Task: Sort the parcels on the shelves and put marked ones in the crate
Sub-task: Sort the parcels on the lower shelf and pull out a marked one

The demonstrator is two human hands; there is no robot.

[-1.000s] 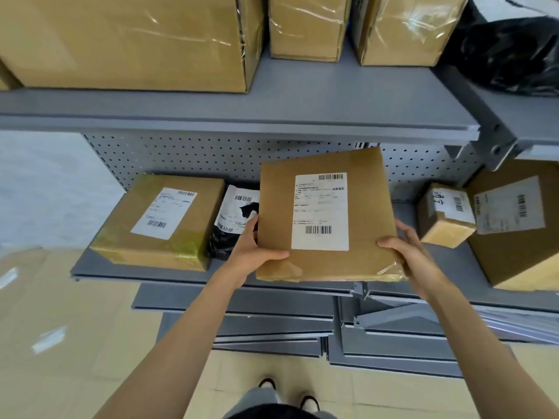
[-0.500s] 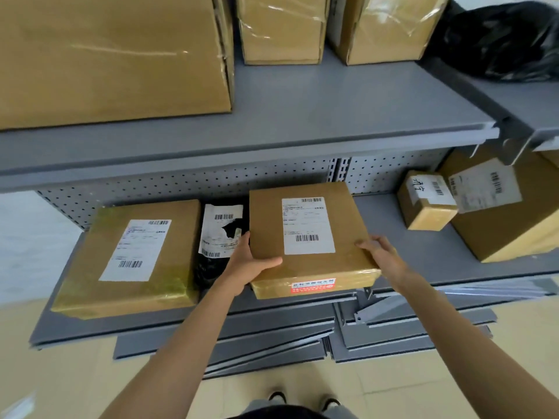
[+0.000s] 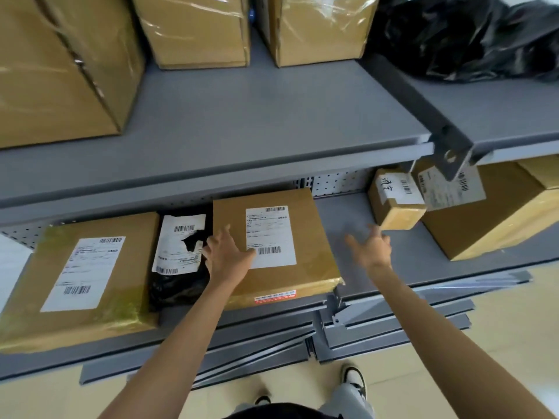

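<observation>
A flat brown parcel (image 3: 305, 237) with a white label and a red strip on its front edge lies on the lower grey shelf (image 3: 348, 213). My left hand (image 3: 228, 252) rests open on the parcel's left part, thumb touching the label. My right hand (image 3: 372, 244) hovers open over bare shelf to the parcel's right, just short of a small brown box (image 3: 396, 204) with handwriting on its label. A black bag parcel (image 3: 178, 258) with a torn label sits left of the flat parcel, and a wide taped box (image 3: 81, 276) lies further left. No crate is in view.
A large box (image 3: 490, 216) stands at the lower shelf's right end. The upper shelf (image 3: 257, 122) carries three tall cardboard boxes and a black plastic bag (image 3: 472, 34). A metal bracket (image 3: 450, 158) juts down from it. Grey shelf rails lie near the floor by my feet.
The flat parcel has gone from held up in both hands to lying on the lower shelf. My right hand let go and moved right toward the small box; my left now lies flat on top.
</observation>
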